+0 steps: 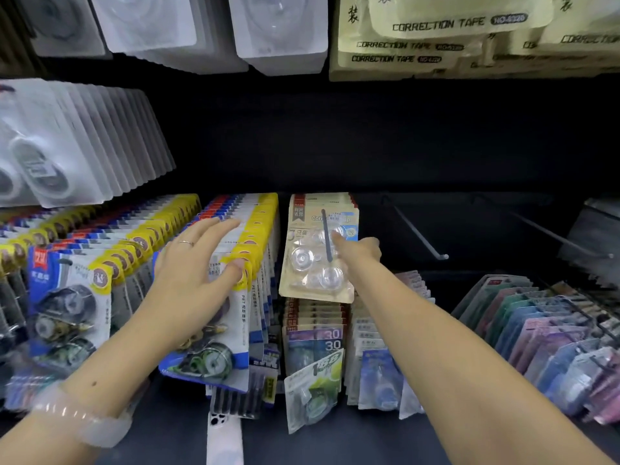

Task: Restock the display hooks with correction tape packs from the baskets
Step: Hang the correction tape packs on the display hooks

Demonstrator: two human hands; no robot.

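At far left a row of blue-and-yellow correction tape packs (68,297) hangs in tight ranks on the display, with frosted clear packs (84,142) stacked on hooks above them. The left hand (198,260), a thin ring on one finger and a pale bracelet (100,427) at the wrist, lies flat with fingers spread and straight, pressing on the top edges of the next blue-and-yellow row (248,236); it grasps nothing. Just to the right, a beige correction tape pack (315,263) (three clear blister domes on its face) hangs at the front of a short stack on a dark hook (326,234) whose rod crosses its upper half. The right hand (360,253) is at this pack's right edge, index finger extended onto the face near the hook; its other fingers are hidden behind the wrist, so I cannot tell whether they grip the card. Below hang packs printed "30" (322,340). Further right two bare hooks (419,233) jut from the dark back panel, and at far right rows of purple and blue packs (543,340) hang. Beige packs lettered CORRECTION TAPE (436,35) hang at upper right.
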